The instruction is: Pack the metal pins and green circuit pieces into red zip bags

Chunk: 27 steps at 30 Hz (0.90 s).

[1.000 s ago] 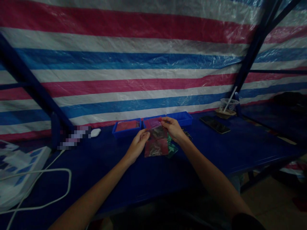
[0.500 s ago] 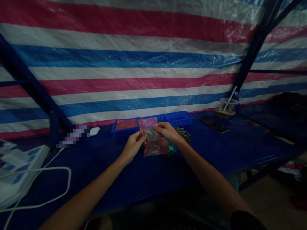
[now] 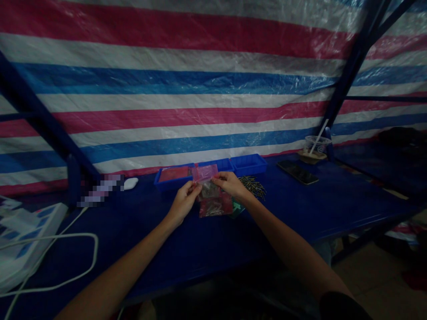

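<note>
Pinching a small pink bag (image 3: 206, 178) between them, left hand (image 3: 183, 202) and right hand (image 3: 230, 183) grip its edges.

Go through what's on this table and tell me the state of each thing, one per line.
Left hand: pinching the pink bag's left edge.
Right hand: pinching the bag's right edge.
Pink bag: held above the table, small parts inside.
Red bag: flat on the table.
Left tray: holds something red.
Phone: face up, screen dark.
Cup: upright, straw in it.
Pins: loose pile.
</note>
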Tool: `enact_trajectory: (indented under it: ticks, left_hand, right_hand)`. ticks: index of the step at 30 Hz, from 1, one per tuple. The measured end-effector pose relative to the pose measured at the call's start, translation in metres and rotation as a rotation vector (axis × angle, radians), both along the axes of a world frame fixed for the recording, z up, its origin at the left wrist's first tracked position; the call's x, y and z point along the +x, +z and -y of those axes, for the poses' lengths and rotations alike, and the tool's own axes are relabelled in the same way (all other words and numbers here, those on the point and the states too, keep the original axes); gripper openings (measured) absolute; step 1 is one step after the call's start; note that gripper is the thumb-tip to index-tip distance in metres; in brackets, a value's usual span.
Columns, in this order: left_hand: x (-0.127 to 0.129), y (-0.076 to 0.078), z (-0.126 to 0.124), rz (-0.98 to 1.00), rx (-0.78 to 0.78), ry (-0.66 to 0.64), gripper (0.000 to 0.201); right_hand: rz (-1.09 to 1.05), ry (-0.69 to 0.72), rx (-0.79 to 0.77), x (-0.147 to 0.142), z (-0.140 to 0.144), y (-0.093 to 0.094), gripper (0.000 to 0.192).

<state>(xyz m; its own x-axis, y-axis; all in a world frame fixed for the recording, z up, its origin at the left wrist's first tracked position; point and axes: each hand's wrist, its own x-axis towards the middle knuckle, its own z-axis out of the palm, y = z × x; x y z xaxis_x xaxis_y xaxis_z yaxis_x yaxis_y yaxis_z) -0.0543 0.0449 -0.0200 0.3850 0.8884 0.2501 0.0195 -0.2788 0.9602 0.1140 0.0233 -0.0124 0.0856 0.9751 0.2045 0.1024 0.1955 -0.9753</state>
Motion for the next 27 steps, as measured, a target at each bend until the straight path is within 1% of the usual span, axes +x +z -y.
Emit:
enact_trajectory:
  ticks: [2, 5, 9, 12, 19, 23, 27]
  left_hand:
    - [0.0002, -0.0006, -0.0005, -0.001, 0.009, 0.024, 0.024]
    - [0.0003, -0.0011, -0.0011, 0.006, 0.003, 0.011, 0.026]
    - [-0.0003, 0.0010, -0.0005, 0.056, -0.040, 0.009, 0.028]
    - [-0.0007, 0.0028, 0.0005, 0.085, -0.058, 0.001, 0.030]
    - [-0.0016, -0.0006, -0.0020, 0.070, -0.048, -0.041, 0.036]
    - [-0.0023, -0.0041, -0.0044, 0.071, -0.058, -0.032, 0.036]
    - [-0.0021, -0.0042, -0.0055, 0.061, -0.046, -0.036, 0.037]
  right_hand:
    - [0.005, 0.006, -0.008, -0.0004, -0.0013, -0.0018, 0.012]
    - [-0.003, 0.025, -0.009, -0.0014, -0.0029, -0.0040, 0.012]
    - [-0.034, 0.103, -0.004, -0.0028, -0.0013, -0.0048, 0.013]
    - [-0.021, 0.152, -0.029, -0.0038, 0.0008, -0.0047, 0.016]
    - [0.071, 0.122, -0.058, -0.0061, 0.0019, -0.0049, 0.013]
    - [0.131, 0.134, -0.040, -0.0077, 0.0030, -0.0060, 0.017]
    - [0.192, 0.133, -0.015, -0.0083, 0.0021, -0.0090, 0.020]
